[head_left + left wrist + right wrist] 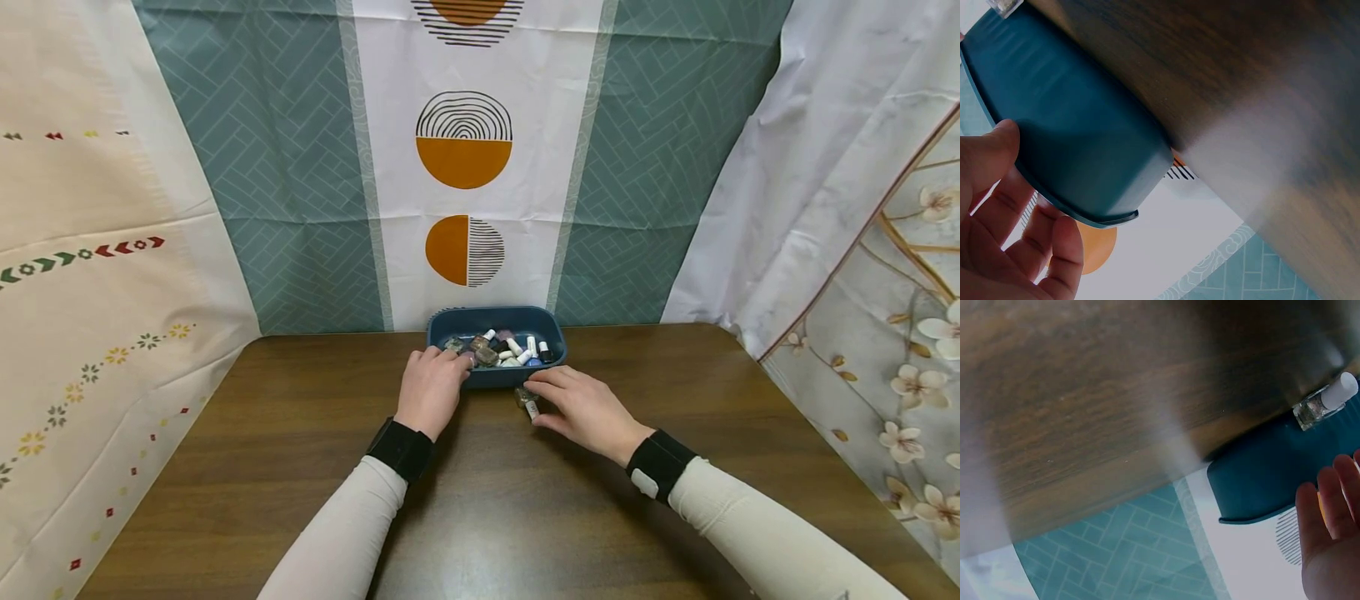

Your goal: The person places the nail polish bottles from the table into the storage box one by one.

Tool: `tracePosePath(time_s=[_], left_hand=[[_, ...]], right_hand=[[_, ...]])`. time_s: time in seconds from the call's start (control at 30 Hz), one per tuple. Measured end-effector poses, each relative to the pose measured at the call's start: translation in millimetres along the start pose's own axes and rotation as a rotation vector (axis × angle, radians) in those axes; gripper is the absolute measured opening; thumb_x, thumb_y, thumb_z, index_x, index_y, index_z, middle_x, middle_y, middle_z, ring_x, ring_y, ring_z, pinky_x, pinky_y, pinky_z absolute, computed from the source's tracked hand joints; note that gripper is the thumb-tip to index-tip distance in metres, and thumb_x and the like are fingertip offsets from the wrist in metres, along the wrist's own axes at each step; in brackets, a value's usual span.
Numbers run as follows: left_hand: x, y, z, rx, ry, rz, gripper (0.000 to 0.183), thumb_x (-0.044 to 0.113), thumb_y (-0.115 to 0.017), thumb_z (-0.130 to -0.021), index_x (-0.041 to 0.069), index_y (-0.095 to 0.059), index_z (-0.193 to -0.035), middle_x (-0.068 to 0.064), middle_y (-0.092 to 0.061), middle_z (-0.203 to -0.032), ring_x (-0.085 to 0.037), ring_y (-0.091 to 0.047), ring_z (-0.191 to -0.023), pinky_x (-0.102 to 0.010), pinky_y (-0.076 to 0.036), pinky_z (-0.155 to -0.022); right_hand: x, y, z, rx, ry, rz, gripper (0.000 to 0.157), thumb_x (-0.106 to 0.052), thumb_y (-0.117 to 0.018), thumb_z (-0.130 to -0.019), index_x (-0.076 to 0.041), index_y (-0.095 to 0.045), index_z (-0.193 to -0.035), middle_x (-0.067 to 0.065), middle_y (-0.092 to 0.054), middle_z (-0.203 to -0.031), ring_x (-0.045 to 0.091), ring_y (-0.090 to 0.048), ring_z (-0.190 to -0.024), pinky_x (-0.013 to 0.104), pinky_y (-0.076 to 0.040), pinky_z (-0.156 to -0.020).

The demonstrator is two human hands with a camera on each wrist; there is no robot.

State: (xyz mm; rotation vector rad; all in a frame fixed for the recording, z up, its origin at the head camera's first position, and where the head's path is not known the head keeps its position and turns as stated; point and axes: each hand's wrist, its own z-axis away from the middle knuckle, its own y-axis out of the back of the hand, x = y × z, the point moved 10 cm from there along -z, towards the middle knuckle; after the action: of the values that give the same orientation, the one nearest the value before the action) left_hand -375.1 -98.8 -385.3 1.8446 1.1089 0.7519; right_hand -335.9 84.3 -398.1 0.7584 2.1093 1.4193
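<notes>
A dark blue bin [497,378] stands at the back of the table, filled with small bottles. My left hand [432,387] grips its near left side; in the left wrist view the thumb [1005,140] lies on the outer wall by the rim and the fingers curl behind it. Just in front of the bin, my right hand [581,408] holds a small glass nail polish bottle [1315,411] with a white cap, its cap end towards me. In the right wrist view the other fingers [1330,500] extend beside the bin, and the thumb is hidden.
Inside the bin lie several white-capped bottles [514,347] and several brownish ones [486,357]. The brown wooden table [480,500] spreads out on both sides. Patterned cloth [300,167] hangs behind the table's back edge, with more cloth at left and right.
</notes>
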Motion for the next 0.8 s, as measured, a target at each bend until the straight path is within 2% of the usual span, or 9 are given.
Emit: tracePosePath(time_s=[0.37, 0.6, 0.8], left_hand=[[1.4, 2.8, -0.4, 0.031, -0.01, -0.012, 0.014, 0.021, -0.082, -0.102, 0.018, -0.086, -0.115, -0.006, -0.083, -0.106, -0.03, -0.068, -0.091, -0.046, -0.051, -0.08], [1.1, 1.6, -0.9, 0.02, -0.005, -0.014, 0.016, 0.022, -0.081, -0.103, 0.019, -0.086, -0.117, -0.006, -0.083, -0.108, -0.03, -0.069, -0.093, -0.046, -0.051, -0.082], [-0.1, -0.4, -0.4, 0.001, 0.004, -0.008, 0.017, 0.022, -0.079, -0.104, 0.019, -0.086, -0.119, -0.006, -0.083, -0.111, -0.03, -0.069, -0.095, -0.047, -0.052, -0.083]], right_hand=[[2.3, -22.7, -3.7, -0.128, 0.002, -0.002, 0.064, -0.041, -0.085, -0.099, -0.008, -0.067, -0.151, 0.01, -0.065, -0.152, 0.029, -0.062, -0.141, 0.049, -0.052, -0.113], [-1.1, -23.1, -2.8, -0.118, 0.036, 0.003, 0.063, -0.038, -0.085, -0.099, -0.004, -0.068, -0.149, 0.013, -0.066, -0.15, 0.031, -0.063, -0.138, 0.051, -0.053, -0.111], [-0.9, -24.7, -3.2, -0.139, 0.023, -0.01, 0.061, -0.037, -0.084, -0.1, -0.005, -0.068, -0.149, 0.013, -0.065, -0.151, 0.031, -0.063, -0.138, 0.051, -0.053, -0.111]])
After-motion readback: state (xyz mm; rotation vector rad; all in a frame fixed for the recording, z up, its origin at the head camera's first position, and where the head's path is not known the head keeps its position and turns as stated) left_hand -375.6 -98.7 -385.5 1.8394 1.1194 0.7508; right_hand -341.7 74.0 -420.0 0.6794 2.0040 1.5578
